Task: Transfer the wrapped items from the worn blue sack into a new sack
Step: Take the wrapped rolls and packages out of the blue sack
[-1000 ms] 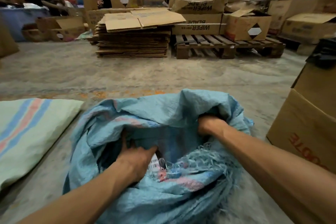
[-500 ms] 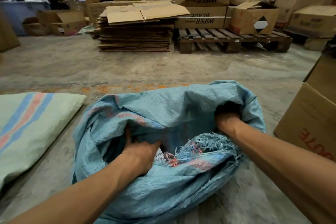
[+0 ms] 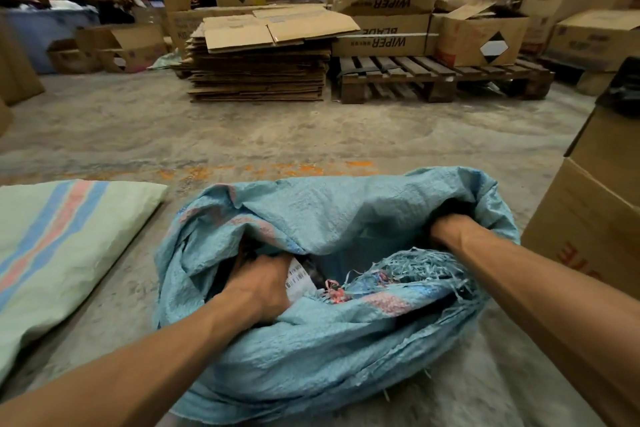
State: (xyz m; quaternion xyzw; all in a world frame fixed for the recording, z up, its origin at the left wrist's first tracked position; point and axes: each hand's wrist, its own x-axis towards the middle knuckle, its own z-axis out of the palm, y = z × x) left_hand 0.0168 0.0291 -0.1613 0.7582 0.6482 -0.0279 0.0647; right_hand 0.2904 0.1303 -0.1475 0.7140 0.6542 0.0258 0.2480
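Blue worn sack (image 3: 311,350) lies open on the floor. Inside its mouth, the left hand (image 3: 258,288) curls round a wrapped item (image 3: 298,279), right beside it. Right hand (image 3: 450,230) is deeper in; its fingers are hidden. New sack (image 3: 59,236) lies left of the blue one.

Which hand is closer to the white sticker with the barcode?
Left. The left hand touches the white barcode label inside the blue sack; the right hand is apart at the far right rim.

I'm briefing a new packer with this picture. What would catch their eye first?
The worn blue sack in the foreground, its frayed mouth open, with the left hand and right hand reaching inside. Next, the pale green striped sack lying flat on the floor to its left.
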